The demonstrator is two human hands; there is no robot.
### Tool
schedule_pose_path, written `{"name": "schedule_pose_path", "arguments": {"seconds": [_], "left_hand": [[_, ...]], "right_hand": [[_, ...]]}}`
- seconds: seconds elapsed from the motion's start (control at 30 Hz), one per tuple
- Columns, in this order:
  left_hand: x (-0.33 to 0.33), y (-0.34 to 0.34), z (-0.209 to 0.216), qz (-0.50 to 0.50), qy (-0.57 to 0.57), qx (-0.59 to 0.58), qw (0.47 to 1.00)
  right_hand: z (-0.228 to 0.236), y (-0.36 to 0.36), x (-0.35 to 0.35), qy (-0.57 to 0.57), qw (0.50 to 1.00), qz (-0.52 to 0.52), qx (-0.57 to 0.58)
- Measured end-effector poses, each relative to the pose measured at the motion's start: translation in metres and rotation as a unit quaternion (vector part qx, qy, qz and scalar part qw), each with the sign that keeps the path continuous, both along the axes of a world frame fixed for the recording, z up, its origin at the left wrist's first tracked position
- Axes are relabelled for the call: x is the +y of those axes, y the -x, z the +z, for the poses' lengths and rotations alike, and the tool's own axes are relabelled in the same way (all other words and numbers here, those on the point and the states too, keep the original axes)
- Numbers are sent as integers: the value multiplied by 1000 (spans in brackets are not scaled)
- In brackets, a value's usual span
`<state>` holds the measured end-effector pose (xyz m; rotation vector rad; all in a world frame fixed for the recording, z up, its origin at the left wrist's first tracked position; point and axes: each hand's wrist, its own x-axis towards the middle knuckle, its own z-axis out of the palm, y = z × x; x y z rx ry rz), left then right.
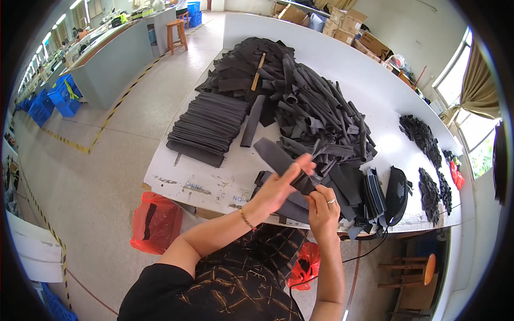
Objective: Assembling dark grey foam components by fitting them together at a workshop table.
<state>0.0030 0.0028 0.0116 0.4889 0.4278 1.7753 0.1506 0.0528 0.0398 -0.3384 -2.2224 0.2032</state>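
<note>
A dark grey fabric strip slants over the near edge of the white table, in front of me. My right hand, with a ring on it, pinches the strip's near end. Against the strip's middle lies my left hand, its fingers stretched out and slightly blurred; it does not appear to grip the cloth. Flat dark pieces lie beneath my hands on the table. Farther left is a neat row of folded dark strips, with a single strip beside it. Behind my hands rises a loose heap of rolled dark strips.
A wooden stick rests on the far heap. A black pouch-like item and a stack of dark pieces stand at the right. Red plastic bags sit below the table edge. A wooden stool is at lower right.
</note>
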Motion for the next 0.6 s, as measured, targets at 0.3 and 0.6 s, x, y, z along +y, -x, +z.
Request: {"name": "schedule_pose_path", "arguments": {"seconds": [0.3, 0.6], "left_hand": [[-19, 49, -29, 226, 27, 37, 973], [-24, 45, -18, 207, -9, 66, 976]], "right_hand": [[-3, -10, -12, -57, 998, -19, -3], [-6, -14, -13, -60, 998, -25, -12]]}}
